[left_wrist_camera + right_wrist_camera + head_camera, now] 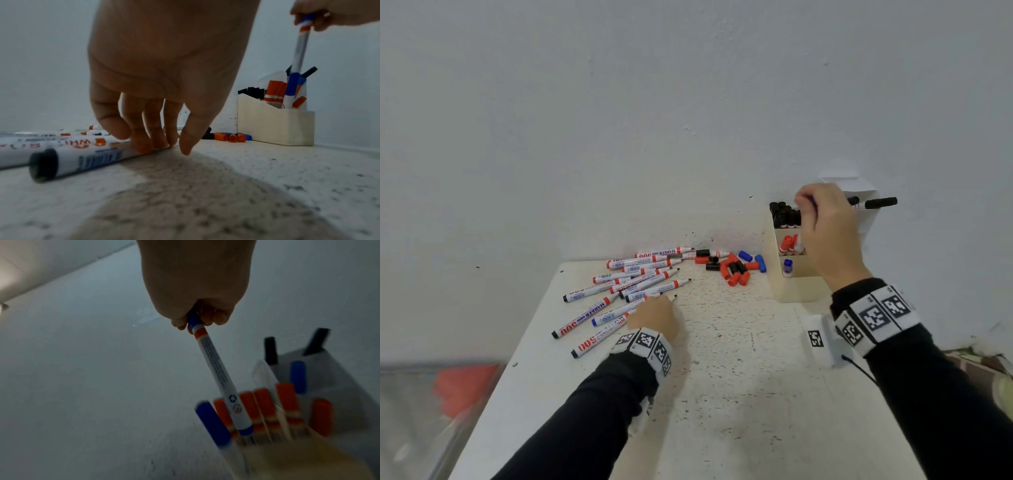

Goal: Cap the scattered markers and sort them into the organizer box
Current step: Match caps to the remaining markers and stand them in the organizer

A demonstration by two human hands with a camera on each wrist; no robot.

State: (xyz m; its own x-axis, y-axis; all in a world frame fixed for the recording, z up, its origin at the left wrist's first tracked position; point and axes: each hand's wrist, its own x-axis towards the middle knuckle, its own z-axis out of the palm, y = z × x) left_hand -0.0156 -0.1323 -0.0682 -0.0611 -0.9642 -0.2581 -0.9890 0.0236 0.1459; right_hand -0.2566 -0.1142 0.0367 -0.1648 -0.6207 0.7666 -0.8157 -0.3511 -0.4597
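Several uncapped markers [633, 277] lie scattered on the white table's far left. My left hand [657, 305] reaches down on them, its fingertips [144, 146] touching a black-ended marker [82, 159] while the thumb stands apart beside it. Loose red, black and blue caps [732, 267] lie in a heap next to the cream organizer box [796, 291]. Above the box, my right hand [825, 226] pinches the top end of a blue-capped marker [216, 378]. This marker hangs upright, and its lower end is among the red markers [265, 408] in the box.
The table [722, 394] stands against a white wall. Black markers [784, 216] fill the box's rear compartment, and one black marker [876, 203] sticks out to the right. A white tagged block [820, 339] sits near my right wrist. Something red [462, 387] lies below the table's left edge.
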